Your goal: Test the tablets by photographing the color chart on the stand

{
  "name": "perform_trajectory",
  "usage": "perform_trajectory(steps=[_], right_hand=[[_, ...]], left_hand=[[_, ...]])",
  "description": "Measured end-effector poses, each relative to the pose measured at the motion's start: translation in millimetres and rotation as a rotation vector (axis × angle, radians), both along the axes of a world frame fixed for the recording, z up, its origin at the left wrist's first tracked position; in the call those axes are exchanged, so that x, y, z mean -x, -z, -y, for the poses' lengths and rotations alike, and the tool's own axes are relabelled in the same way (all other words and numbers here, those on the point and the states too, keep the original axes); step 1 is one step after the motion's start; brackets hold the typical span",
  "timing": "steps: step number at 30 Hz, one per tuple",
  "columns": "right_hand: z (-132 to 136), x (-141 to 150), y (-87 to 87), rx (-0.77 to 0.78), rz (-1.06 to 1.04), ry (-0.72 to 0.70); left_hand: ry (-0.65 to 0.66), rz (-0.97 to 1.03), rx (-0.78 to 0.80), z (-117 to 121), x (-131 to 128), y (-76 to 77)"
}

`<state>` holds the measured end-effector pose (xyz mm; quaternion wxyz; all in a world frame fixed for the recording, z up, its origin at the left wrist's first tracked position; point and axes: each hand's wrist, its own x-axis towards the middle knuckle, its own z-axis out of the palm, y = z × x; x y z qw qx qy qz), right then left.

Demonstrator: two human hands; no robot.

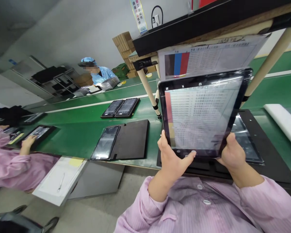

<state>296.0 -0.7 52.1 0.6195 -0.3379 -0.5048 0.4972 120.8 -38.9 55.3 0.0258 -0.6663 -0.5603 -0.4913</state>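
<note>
Between both hands a black-framed tablet is held up, its screen showing a camera view of a printed sheet. My left hand grips its lower left edge, with the thumb on the bottom of the screen. At the lower right corner, my right hand is closed on the edge, its fingers mostly hidden behind. The printed sheet with black, blue and red blocks hangs behind the tablet. Below, a second tablet lies in a black foam tray, partly covered by the held one and my right hand.
Left of me, a tablet lies beside a black foam piece on the green bench. Farther back sits a tray with two tablets. A shelf frame rises ahead. Co-workers sit at far left and across the bench.
</note>
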Motion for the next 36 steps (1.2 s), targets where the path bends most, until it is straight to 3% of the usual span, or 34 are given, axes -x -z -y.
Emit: perform_trajectory(steps=[7, 11, 14, 17, 20, 22, 28, 33, 36], right_hand=[[1, 3, -0.8, 0.010, -0.134, 0.007], [1, 3, -4.3, 0.005, -0.161, -0.036], [4, 2, -4.8, -0.009, -0.128, -0.036], [11, 0, -6.4, -0.062, -0.060, -0.047], [19, -5, -16.6, -0.172, 0.065, -0.039], [23, -11, -30.2, -0.264, 0.164, -0.003], [18, -32, -69.8, -0.527, 0.536, 0.125], [12, -36, -63.8, -0.561, 0.727, 0.268], [5, -43, -54.6, -0.506, 0.783, 0.239]], left_hand=[[0.017, 0.002, -0.010, 1, 0, 3.2], [0.088, 0.139, -0.039, -1, 3, 9.0], [0.305, 0.464, 0.026, -4, 13, 7.4], [0.489, 0.943, 0.286, -6, 30, 0.3], [0.537, 1.256, 0.538, -5, 43, -3.0], [0.526, 1.354, 0.601, -5, 46, -0.9], [0.563, 1.478, 0.644, 3, 34, 5.6], [0.523, 1.481, 0.658, 9, 29, 6.5], [0.474, 1.491, 0.674, 10, 30, 4.5]])
